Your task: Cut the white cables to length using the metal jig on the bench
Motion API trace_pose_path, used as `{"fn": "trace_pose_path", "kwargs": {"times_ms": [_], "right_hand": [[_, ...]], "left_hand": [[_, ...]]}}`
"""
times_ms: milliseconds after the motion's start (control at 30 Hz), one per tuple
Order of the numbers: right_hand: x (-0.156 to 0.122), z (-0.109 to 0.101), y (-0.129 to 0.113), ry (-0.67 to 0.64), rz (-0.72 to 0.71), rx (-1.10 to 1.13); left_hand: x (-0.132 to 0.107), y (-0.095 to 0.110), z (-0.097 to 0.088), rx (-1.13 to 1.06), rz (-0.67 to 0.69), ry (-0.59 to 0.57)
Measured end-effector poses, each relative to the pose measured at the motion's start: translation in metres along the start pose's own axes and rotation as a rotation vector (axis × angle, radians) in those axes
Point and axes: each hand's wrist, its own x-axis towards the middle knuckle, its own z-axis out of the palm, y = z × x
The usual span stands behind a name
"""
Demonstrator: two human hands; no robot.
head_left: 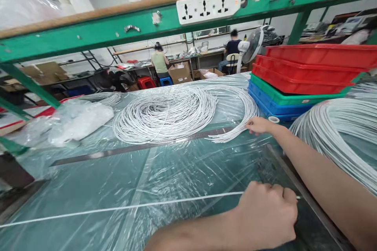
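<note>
My left hand [266, 215] is a closed fist at the near edge of the bench. It grips a single white cable [118, 208] that runs straight off to the left across the plastic-covered bench top [182, 172]. My right hand [258, 125] reaches forward to the right end of a big loose coil of white cables [165, 113]. Its fingers are drawn together on the strands where the cut ends fan out. A long metal ruler [132, 149] lies just in front of the coil.
Stacked red, green and blue trays [309, 70] stand at the right, with a second white cable coil [332, 125] beside them. A clear bag of white parts [79, 119] lies at the left. A green shelf with a power strip [209, 6] hangs overhead. Two people sit far behind.
</note>
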Motion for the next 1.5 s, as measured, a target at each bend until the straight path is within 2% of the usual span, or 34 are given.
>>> {"fn": "trace_pose_path", "kwargs": {"times_ms": [167, 333, 533, 900, 1100, 1367, 1500], "right_hand": [[0.012, 0.001, 0.013, -0.072, -0.024, 0.121], [0.018, 0.003, 0.025, -0.168, -0.04, 0.132], [0.006, -0.003, 0.011, -0.19, 0.055, 0.137], [-0.014, -0.014, -0.012, -0.184, 0.084, 0.11], [-0.01, -0.015, -0.009, -0.239, 0.122, 0.107], [-0.005, -0.01, -0.002, -0.246, 0.127, 0.089], [-0.007, -0.009, -0.002, -0.263, 0.141, 0.087]], "left_hand": [[0.0, 0.003, 0.003, 0.019, 0.002, 0.016], [0.0, 0.003, 0.005, 0.02, -0.002, -0.002], [-0.001, 0.003, 0.006, 0.023, -0.022, 0.034], [0.0, -0.004, 0.008, -0.002, -0.04, 0.071], [-0.001, -0.004, 0.006, -0.004, -0.021, 0.047], [-0.001, -0.002, 0.009, 0.017, -0.035, 0.108], [-0.001, -0.001, 0.011, 0.024, -0.019, 0.093]]}}
